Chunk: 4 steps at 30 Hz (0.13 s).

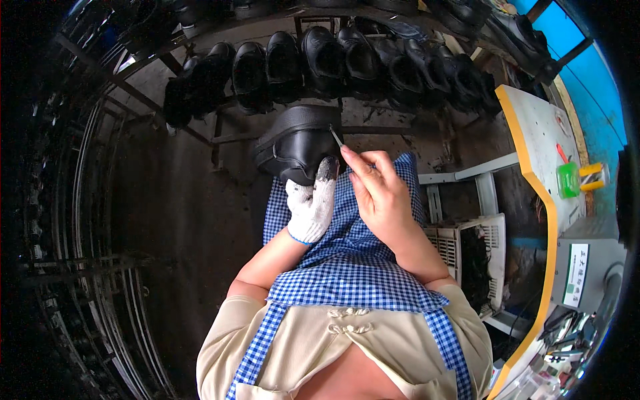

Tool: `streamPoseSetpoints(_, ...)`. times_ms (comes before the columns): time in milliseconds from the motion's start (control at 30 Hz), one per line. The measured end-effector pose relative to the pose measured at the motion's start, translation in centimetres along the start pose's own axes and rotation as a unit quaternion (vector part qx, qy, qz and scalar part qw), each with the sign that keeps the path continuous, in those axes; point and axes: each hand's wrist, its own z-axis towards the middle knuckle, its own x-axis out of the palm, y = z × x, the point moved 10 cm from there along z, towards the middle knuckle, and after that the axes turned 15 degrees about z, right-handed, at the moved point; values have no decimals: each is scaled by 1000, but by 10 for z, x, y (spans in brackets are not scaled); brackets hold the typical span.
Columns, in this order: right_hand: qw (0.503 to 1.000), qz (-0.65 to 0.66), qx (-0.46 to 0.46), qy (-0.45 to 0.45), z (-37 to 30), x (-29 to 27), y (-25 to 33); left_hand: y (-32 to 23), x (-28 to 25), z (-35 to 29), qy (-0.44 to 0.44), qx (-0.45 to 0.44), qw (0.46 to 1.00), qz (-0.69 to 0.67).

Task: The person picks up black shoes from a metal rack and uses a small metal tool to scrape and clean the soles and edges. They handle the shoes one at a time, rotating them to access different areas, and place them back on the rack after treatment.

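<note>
A black leather shoe [298,148] is held up in front of me, tilted so its thick sole edge faces away. My left hand [311,212], in a white knit glove with blackened fingertips, grips the shoe from its near side. My bare right hand [380,193] pinches a thin metal tool [336,136], perhaps a small blade. The tool's tip meets or nearly meets the right end of the shoe's sole; contact is too small to tell. Below both hands lies a blue-and-white checked apron [347,257] over my lap.
Black shoes [325,57] line a rack ahead, with more on the shelf above. On the right, a white workbench with a yellow edge [533,175] carries a green container [568,181], a yellow tape roll [593,177] and a grey machine [587,263]. A white crate [492,267] stands below. Metal racking [80,220] stands left.
</note>
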Motion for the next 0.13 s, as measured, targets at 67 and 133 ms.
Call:
streamPoseSetpoints(67,1000,-3,0,2,0,3,0,6,0,-1,-11,-6,1000,0)
streamPoseSetpoints(133,1000,3,-11,-2,0,3,3,7,0,-2,-24,7,1000,-4)
